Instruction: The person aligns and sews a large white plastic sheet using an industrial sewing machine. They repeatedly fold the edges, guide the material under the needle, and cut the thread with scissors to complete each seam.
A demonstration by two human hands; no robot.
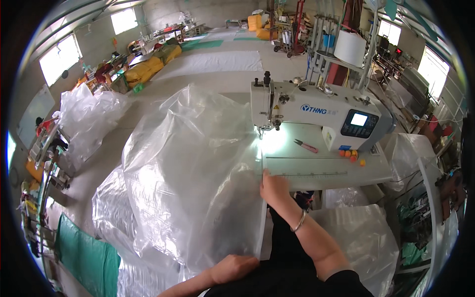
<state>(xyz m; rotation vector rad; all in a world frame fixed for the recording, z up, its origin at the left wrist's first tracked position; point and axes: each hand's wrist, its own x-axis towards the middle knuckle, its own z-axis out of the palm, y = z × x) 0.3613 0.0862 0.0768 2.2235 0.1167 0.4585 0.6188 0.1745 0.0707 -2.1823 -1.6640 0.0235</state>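
A large sheet of clear plastic [185, 153] billows over the left of the sewing table, its straight right edge running from the sewing machine's [307, 101] needle down toward my body. My right hand [273, 188], with a bracelet on its wrist, is closed on that edge just below the needle. Low in the view my left hand [235, 267] is curled around the sheet's near end, fingers partly hidden. The machine's lamp lights the needle area. On the table top [292, 166] lie thread snips [307, 146] with pink handles.
Several small orange and yellow pieces [351, 155] sit beside the machine's control panel. A white thread cone [350, 48] stands behind. More plastic sheeting lies at right [354, 237] and far left [89, 121]. A green sheet [84, 252] covers floor at lower left; yellow bundles [148, 68] lie beyond.
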